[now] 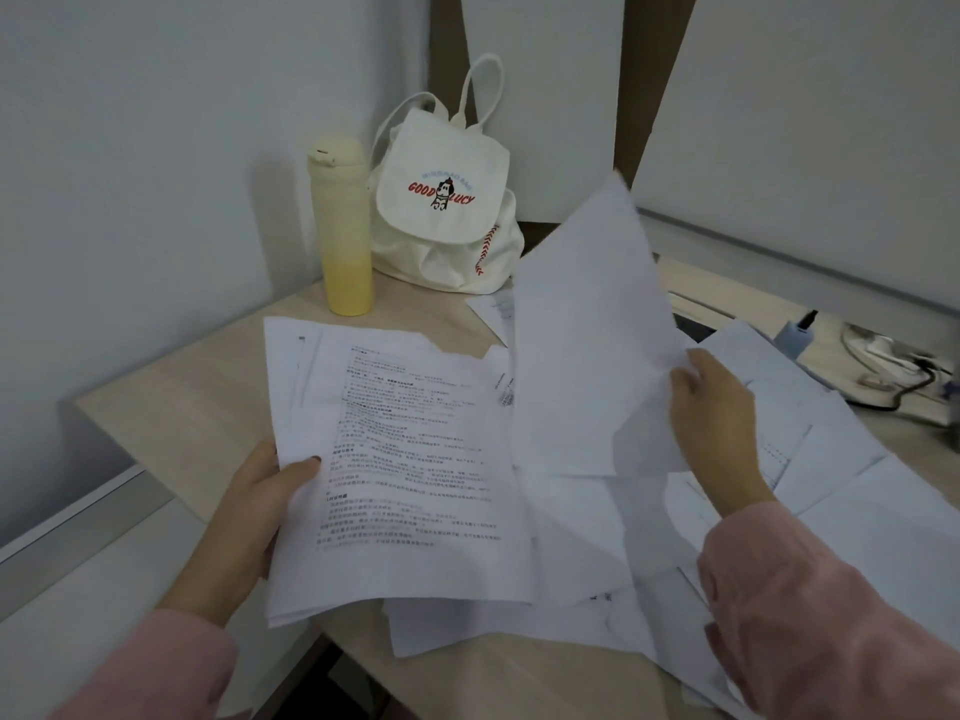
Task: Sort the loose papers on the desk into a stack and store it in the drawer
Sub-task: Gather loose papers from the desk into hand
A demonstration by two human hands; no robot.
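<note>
Clearly only partway through, the person's left hand (260, 504) grips a small gathered stack (405, 459) above the desk (208, 397) while the right hand (714, 407) pinches a lifted sheet (587, 314), with loose papers (841, 459) still scattered and no drawer visible.

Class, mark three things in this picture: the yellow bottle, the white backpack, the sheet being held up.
yellow bottle (340, 226), head view, middle of its body.
white backpack (441, 194), head view, printed front flap.
raised sheet (587, 330), head view, centre of its blank side.
</note>
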